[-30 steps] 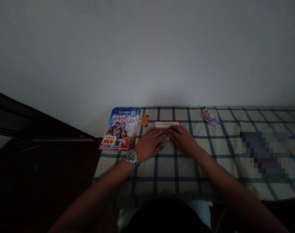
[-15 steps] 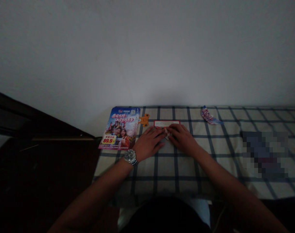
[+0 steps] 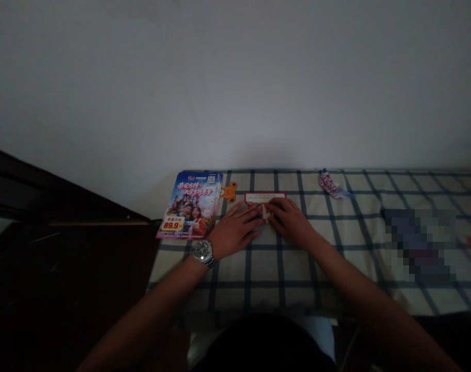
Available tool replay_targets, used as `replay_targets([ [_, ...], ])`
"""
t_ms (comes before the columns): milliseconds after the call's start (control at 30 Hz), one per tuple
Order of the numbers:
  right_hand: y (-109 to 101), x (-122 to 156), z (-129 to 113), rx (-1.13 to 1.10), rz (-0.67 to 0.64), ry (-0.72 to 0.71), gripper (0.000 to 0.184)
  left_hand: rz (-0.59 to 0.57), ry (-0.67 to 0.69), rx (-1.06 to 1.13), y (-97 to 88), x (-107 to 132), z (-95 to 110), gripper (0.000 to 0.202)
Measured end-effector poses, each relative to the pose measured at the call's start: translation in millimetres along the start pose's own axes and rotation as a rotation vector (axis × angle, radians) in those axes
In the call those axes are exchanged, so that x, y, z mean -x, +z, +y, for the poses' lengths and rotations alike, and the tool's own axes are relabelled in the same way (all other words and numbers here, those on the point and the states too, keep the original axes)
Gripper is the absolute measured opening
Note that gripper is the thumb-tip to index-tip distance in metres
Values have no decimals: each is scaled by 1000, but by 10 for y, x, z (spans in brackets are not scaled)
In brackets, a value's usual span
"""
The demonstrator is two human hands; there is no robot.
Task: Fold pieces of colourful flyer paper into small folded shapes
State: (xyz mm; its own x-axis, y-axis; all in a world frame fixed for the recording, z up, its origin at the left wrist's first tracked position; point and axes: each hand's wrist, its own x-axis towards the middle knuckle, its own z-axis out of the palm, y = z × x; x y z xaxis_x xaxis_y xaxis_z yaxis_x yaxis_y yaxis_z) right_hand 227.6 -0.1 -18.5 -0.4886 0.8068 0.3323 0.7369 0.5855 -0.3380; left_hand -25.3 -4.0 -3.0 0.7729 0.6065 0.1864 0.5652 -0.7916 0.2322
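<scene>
A sheet of paper [image 3: 265, 196] with a red border and lines of print lies on the cloth, a red and white part of it showing between my fingers. My left hand [image 3: 235, 230], with a silver watch [image 3: 203, 251] at the wrist, rests flat over its left side, fingers stretched out. Over the right side, my right hand [image 3: 293, 222] has bent fingers and thumb closed on the paper near its middle. Both hands cover much of the sheet, so its full shape is hidden.
A stack of colourful flyers [image 3: 191, 206] lies at the left, beside an orange bear-shaped piece [image 3: 229, 192]. Further right sits a crumpled red, white and blue paper [image 3: 330, 185]. A blurred-out item [image 3: 419, 245] lies on the checked cloth [image 3: 235, 284]. A wall [image 3: 258, 93] rises behind.
More of the red and white part shows between my fingers. My left wrist has shifted slightly left; the right hand is almost in the same place.
</scene>
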Motion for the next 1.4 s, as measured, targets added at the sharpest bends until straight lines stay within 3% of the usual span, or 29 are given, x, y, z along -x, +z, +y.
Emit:
replay_targets([
  [1400, 5, 2, -4, -10, 11, -6, 37, -26, -23, -34, 2, 21, 72, 37],
])
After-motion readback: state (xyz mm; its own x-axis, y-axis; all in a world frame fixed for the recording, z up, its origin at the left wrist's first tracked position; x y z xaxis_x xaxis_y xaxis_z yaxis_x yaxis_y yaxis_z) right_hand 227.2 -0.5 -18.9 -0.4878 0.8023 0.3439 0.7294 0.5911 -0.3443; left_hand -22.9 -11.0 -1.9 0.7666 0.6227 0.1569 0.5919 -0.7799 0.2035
